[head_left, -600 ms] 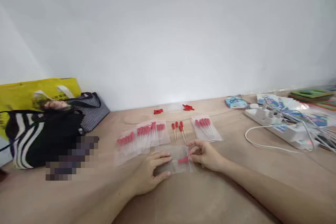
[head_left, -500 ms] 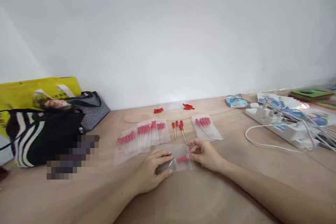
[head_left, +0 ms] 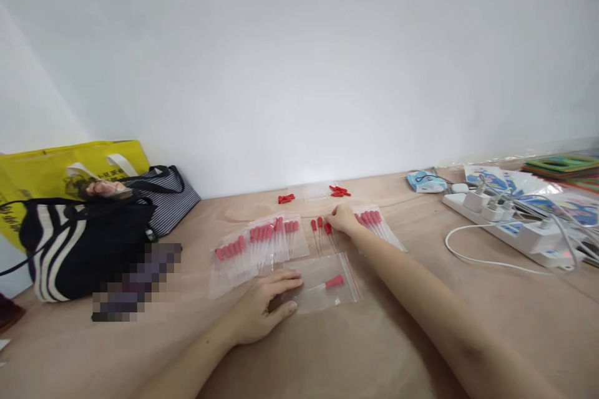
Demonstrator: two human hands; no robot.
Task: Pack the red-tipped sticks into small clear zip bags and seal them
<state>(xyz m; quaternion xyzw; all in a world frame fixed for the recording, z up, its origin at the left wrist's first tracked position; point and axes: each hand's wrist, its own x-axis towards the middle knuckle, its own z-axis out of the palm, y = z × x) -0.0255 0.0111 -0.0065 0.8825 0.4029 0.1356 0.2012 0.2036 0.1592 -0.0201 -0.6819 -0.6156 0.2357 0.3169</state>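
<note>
A clear zip bag (head_left: 312,307) lies flat with one red-bulbed dropper (head_left: 334,282) inside it. My left hand (head_left: 266,302) rests on the bag's left end, thumb and fingers apart. Beyond the bag, my right hand (head_left: 342,219) has its fingertips closed at the red bulb of a loose dropper, which they mostly cover. Other loose droppers (head_left: 314,225) with red bulbs lie just left of these fingers. Filled bags of droppers (head_left: 262,234) overlap on the left, and another filled bag (head_left: 374,218) sits partly behind my right wrist.
Two small piles of red rubber bulbs (head_left: 286,198) and a clear bag (head_left: 311,192) lie near the wall. On the right are a white power strip (head_left: 510,230) with cables, a blue box (head_left: 425,181) and printed cards. A black bag (head_left: 93,249) and yellow bag stand left.
My right hand has left the zip bag's right end and moved forward to the loose droppers. My left hand stays on the bag.
</note>
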